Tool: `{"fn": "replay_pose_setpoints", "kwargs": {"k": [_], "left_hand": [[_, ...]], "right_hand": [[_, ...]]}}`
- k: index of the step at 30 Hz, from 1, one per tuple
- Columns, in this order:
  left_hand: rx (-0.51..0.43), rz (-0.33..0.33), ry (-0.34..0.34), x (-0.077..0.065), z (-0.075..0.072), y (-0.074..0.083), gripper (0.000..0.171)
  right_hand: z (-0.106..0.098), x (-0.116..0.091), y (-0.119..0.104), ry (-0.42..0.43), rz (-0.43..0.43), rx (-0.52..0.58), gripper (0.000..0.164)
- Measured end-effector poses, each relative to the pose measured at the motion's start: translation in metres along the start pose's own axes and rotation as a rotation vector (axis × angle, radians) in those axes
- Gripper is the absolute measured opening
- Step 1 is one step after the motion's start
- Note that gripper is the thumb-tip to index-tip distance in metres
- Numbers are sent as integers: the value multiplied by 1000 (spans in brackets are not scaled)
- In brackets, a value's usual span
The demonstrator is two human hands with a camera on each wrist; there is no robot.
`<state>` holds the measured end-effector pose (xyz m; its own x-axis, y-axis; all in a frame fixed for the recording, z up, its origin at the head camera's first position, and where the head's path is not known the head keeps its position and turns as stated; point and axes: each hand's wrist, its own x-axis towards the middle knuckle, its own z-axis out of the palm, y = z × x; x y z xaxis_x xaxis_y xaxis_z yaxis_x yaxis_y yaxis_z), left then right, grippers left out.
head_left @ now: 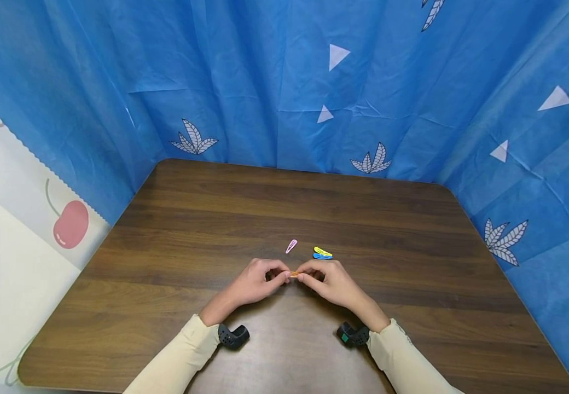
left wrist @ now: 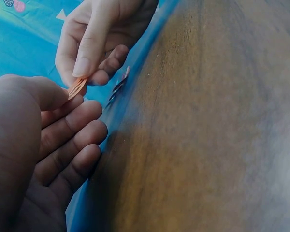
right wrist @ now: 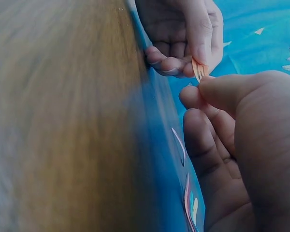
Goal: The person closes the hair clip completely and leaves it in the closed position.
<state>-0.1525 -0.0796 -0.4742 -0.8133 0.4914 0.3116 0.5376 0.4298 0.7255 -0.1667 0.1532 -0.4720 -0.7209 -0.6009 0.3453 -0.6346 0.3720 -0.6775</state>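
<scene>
Fingertips [head_left: 286, 274] of the left hand [head_left: 252, 283] and right hand [head_left: 334, 281] pinch the orange clip [head_left: 294, 274] at both ends, neither hand nearer. Its long way seems to run toward the table's [head_left: 191, 230] left and right edges. Nearer the far edge lie a pink clip [head_left: 291, 246], yellow clip [head_left: 321, 251] and blue clip [head_left: 321, 256].

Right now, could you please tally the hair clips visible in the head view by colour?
Orange clip, partly covered: 1
Pink clip: 1
Yellow clip: 1
Blue clip: 1
Total: 4
</scene>
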Motion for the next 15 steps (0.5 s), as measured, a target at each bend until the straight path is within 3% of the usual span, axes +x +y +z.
{"fn": "replay_pose_setpoints", "kwargs": {"k": [15], "left_hand": [[4, 10, -10, -1, -2, 1, 13]], "right_hand": [[-2, -1, -4, -20, 115, 41, 8]]}}
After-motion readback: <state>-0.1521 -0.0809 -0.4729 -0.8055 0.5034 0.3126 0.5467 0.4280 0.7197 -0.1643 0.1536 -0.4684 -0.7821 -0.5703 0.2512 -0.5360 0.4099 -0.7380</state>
